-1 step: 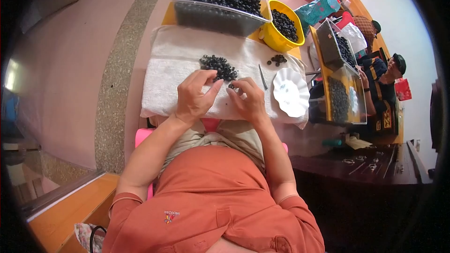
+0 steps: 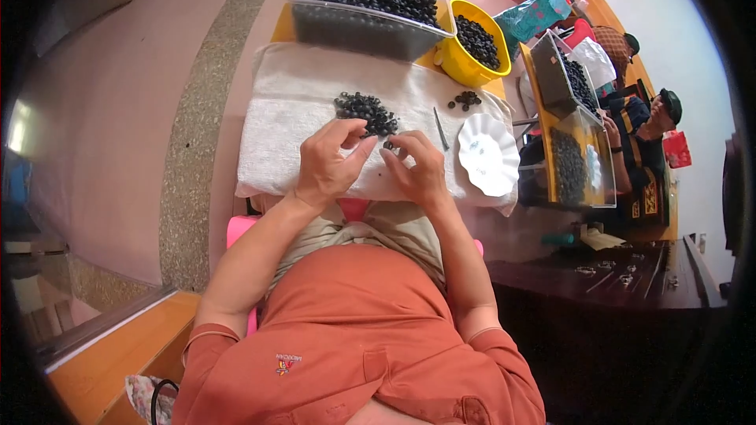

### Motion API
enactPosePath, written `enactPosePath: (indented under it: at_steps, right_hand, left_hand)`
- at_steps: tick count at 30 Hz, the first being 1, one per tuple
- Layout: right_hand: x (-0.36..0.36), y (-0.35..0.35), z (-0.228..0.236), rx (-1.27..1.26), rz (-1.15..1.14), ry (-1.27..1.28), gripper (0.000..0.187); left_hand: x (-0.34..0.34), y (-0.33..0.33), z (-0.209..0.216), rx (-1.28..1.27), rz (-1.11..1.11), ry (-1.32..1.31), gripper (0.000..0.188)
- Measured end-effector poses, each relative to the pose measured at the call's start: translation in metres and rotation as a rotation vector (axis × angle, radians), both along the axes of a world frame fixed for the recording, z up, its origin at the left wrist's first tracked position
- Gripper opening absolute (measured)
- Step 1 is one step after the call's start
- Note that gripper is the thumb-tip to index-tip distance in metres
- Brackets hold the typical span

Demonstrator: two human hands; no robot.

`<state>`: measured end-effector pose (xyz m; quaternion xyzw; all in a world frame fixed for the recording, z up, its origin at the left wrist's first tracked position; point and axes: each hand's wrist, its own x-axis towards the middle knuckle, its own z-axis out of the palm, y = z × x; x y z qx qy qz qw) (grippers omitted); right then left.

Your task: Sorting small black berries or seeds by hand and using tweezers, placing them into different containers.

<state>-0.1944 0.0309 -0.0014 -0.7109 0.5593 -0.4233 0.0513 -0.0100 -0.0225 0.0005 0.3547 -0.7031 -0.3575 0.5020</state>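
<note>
My left hand [image 2: 335, 159] hovers by the near edge of a loose pile of small black ring-like pieces [image 2: 368, 112]. Its thumb and forefinger are curved with a gap between them, and I see nothing in that gap. My right hand [image 2: 419, 164] is close beside it, thumb and fingers bent together around a small black piece [image 2: 389, 144] at the fingertips. The pile lies on a white cloth [image 2: 291, 102]. Right of the pile lie a thin dark metal tool [image 2: 441, 129] and a small cluster of black pieces [image 2: 466, 99]. The other fingers of my right hand partly hide each other.
A wavy-rimmed white dish [image 2: 498, 177] stands at the cloth's right edge. Behind the cloth are a clear bin [image 2: 362, 35] and a yellow basin [image 2: 466, 72], both filled with black pieces. To the right, a person [image 2: 639, 130] sits at another table with more bins [image 2: 587, 189].
</note>
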Motion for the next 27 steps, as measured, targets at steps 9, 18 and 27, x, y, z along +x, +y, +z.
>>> enactPosePath:
  at_steps: [9,18,27]
  right_hand:
    - [0.009,0.011,0.016,-0.026,0.139,-0.013,0.027]
    - [0.007,0.018,0.007,0.087,0.199,-0.273,0.029]
    - [0.017,0.022,0.002,0.018,0.115,-0.232,0.026]
  left_hand:
    - [-0.002,-0.005,-0.013,0.583,-0.481,0.283,0.019]
    - [0.002,-0.005,-0.008,0.9,-0.599,0.377,0.02]
    - [0.003,-0.002,-0.004,1.075,-0.585,0.487,0.023]
